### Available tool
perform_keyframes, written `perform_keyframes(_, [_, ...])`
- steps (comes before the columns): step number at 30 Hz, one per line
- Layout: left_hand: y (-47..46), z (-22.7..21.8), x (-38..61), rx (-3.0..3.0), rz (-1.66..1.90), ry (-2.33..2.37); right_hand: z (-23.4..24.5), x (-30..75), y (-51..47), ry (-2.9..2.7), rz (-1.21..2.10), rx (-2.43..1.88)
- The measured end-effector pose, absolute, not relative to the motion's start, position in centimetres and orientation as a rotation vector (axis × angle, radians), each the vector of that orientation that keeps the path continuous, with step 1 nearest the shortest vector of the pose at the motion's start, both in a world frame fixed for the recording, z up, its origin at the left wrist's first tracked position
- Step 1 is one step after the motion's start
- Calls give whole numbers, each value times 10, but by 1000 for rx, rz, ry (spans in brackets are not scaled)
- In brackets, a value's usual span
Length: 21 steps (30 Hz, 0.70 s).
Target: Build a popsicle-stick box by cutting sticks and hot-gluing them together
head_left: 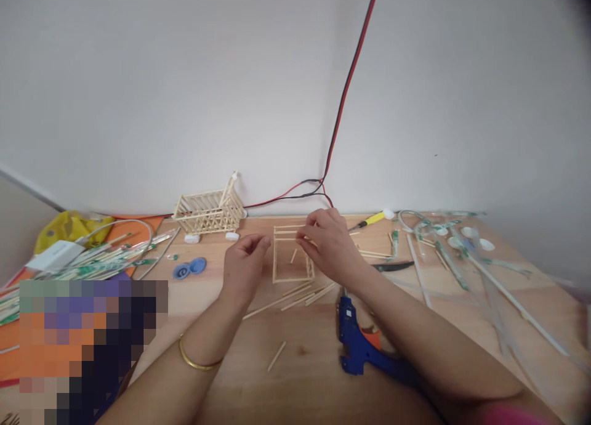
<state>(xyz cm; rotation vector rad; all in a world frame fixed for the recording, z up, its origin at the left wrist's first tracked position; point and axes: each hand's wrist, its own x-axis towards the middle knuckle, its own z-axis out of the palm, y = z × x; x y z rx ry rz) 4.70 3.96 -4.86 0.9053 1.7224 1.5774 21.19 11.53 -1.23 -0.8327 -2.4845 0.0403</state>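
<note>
A small open frame of thin wooden sticks stands on the wooden table in the middle. My right hand is curled over the frame's right side, its fingers pinched on a top stick. My left hand hovers just left of the frame with fingertips drawn together; I cannot make out anything in them. Loose sticks lie in front of the frame, and one short stick lies nearer to me.
A blue glue gun lies by my right forearm. A finished stick basket stands at the wall, two blue caps left of it. Stick wrappers, a yellow-handled tool and a black blade lie right. Red and black wires hang down the wall.
</note>
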Motion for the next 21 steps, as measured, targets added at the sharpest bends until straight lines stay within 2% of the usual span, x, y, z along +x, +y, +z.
perform_keyframes(21, [41,-44,51,939,1482,1749,-13,209,115,-2485,35,-839])
